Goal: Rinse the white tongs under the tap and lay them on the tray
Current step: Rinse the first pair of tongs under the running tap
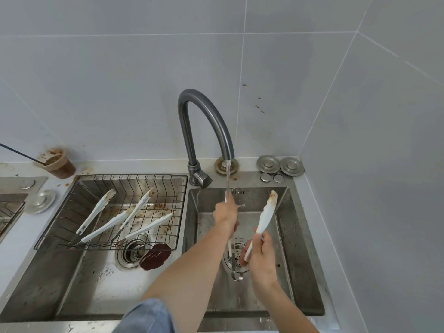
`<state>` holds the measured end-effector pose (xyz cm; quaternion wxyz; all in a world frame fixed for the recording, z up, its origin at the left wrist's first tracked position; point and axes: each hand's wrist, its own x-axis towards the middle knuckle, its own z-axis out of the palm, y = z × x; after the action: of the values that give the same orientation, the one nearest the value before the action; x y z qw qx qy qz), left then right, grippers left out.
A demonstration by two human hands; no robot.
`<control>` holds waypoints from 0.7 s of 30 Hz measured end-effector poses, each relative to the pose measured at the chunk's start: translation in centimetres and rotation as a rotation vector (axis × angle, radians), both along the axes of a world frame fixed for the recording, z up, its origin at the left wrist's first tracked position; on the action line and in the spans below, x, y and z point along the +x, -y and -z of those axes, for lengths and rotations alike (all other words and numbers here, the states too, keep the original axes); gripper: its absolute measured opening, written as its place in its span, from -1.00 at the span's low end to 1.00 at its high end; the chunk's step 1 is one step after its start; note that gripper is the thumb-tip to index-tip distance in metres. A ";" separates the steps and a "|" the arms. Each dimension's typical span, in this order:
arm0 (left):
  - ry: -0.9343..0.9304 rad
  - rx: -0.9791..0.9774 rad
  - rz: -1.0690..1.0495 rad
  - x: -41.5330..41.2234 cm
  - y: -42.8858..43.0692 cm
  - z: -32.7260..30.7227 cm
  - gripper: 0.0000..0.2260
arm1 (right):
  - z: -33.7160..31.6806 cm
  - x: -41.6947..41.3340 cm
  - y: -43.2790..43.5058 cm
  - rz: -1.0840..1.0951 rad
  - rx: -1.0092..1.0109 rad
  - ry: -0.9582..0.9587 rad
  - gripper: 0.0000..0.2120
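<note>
A pair of white plastic tongs (264,217), spread wide open, is held over the right basin of a stainless-steel double sink (300,236), with its metal hinge loop hanging low in the basin. One arm is gripped by the left hand (224,212), whose fingers are curled round it directly under the water stream (227,174) falling from the dark grey curved metal tap (206,111). The other arm, stained brown at its tip, is pinched near its lower end between the thumb and fingers of the right hand (260,253) and is pointed up toward the basin's far right corner. A black wire tray (134,175) is set across the left basin, and several other white tongs (103,228) are laid in it. A brown-stained cup (58,163) is seen on the table (120,165) behind the tray.
</note>
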<state>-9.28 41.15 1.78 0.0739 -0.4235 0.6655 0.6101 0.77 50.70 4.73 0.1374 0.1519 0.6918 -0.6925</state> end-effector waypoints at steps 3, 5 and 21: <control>0.033 -0.039 -0.044 -0.3 0.4 0.1 -0.34 | 0.6 -1.0 0.3 0.047 -0.079 0.099 -0.78; -0.009 0.007 -0.075 -0.1 0.6 -0.1 -0.40 | 1.3 -1.8 0.2 0.108 -0.152 0.184 -0.79; -0.287 0.057 -0.054 3.2 4.2 -2.7 -0.77 | 3.6 -8.0 1.8 -0.082 -0.026 0.336 -0.85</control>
<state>-6.12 36.91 4.52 -0.0265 -0.3471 0.6399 0.6850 -7.24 48.91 1.15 0.2814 0.2354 0.6555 -0.6600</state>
